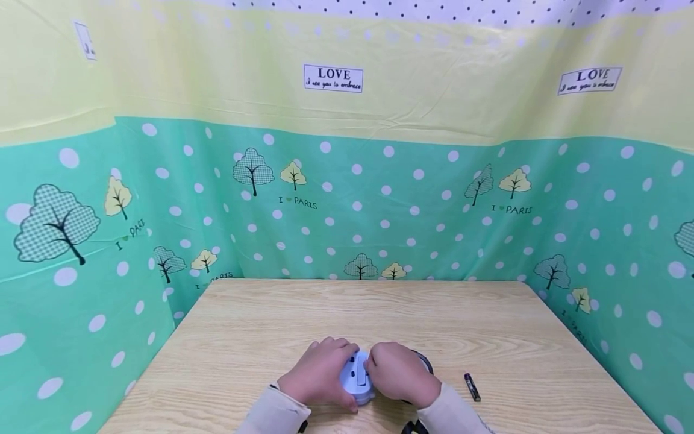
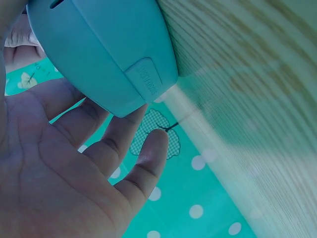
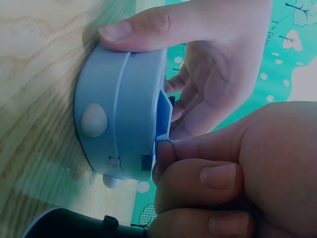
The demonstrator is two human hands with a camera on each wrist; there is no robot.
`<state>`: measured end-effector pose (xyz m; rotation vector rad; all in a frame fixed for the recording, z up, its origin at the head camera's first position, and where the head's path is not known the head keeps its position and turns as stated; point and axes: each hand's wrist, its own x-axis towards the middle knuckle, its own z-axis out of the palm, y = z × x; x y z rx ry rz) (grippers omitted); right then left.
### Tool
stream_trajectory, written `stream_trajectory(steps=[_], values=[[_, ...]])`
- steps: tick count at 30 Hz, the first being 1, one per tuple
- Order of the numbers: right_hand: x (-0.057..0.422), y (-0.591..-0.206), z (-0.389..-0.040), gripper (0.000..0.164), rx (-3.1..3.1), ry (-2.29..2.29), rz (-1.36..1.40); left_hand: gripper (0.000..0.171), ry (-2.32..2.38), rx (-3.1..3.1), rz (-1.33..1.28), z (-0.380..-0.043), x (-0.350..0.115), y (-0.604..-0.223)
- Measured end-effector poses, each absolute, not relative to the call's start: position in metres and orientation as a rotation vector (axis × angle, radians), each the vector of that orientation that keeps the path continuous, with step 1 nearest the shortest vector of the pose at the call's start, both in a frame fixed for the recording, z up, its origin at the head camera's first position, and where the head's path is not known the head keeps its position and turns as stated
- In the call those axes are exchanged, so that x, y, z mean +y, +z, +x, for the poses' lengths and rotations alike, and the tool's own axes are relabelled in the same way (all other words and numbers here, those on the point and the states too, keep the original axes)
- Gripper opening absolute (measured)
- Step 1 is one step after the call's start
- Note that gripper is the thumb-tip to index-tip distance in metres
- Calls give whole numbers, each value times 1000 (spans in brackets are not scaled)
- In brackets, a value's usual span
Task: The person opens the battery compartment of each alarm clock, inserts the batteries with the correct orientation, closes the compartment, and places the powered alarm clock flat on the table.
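A light blue plastic device [image 1: 349, 384] lies on the table with a rectangular battery cover facing up. White rounded knobs [image 3: 94, 120] stick out of its side in the right wrist view. My left hand [image 1: 323, 371] grips it from the left, thumb on the near side and fingers around the far side. At the cover's edge, my right hand [image 1: 400, 372] has its fingers curled and pinches the blue battery cover [image 3: 164, 118], which stands tilted up from the casing. Part of the compartment is hidden by the right hand.
A dark battery [image 1: 472, 387] lies on the wooden table [image 1: 303, 307] to the right. Behind the right hand shows a black curved rim [image 1: 426, 360]; another black item [image 1: 414, 428] is at the front. A patterned green and yellow curtain [image 1: 325, 229] surrounds the table.
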<state>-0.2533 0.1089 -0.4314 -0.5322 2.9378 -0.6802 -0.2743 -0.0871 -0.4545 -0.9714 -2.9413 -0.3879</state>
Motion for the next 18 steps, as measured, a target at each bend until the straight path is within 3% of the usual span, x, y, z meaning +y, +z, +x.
stream_trajectory(steps=[18], values=[[106, -432, -252, 27, 2976, -614, -534, 103, -367, -2924, -977, -275, -87, -456]])
